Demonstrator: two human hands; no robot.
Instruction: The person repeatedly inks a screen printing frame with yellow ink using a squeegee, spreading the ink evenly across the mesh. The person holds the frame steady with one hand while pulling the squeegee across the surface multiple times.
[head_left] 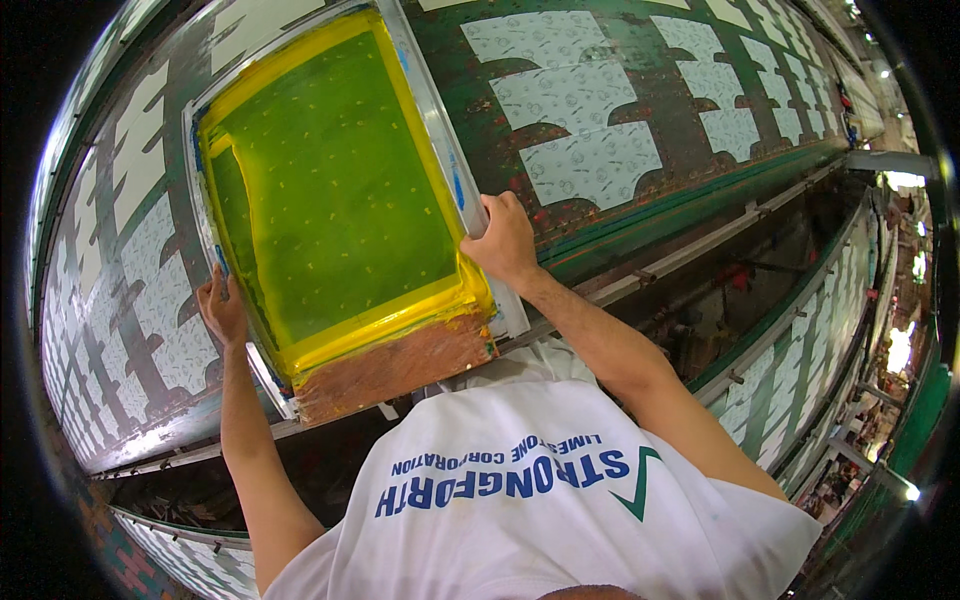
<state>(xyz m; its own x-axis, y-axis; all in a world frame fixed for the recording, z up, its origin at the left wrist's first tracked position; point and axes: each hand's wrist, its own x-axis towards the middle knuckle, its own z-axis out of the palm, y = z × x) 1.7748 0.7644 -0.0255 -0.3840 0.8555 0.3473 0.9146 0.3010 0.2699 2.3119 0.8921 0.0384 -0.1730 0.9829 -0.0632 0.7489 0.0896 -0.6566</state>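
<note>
Two hands on one printing screen [345, 185], one at each long side. Right hand [503, 243]: grip closed around the right bar of the metal frame [440, 120], toward its near end, thumb on the inner side. Left hand [222, 308]: grip grasping the left bar, fingers pointing up along it; contact partly hidden by the frame.

Screen: green mesh with small pale marks, bordered in yellow; a yellow streak runs down the left part. Blue smears on both side bars. Near end carries a reddish-brown panel [395, 372], stained along its edges.

Position: screen over the long table [470, 130], its near end at the table's near edge, just in front of the torso. Cannot tell whether it rests flat or is slightly raised.

Farther out: pale patterned cut pieces [575, 95] in rows on both sides of the screen. Metal rail [690, 238] along the table edge. Second table at right, similar pieces on it. White shirt [560, 500] with blue lettering below.
</note>
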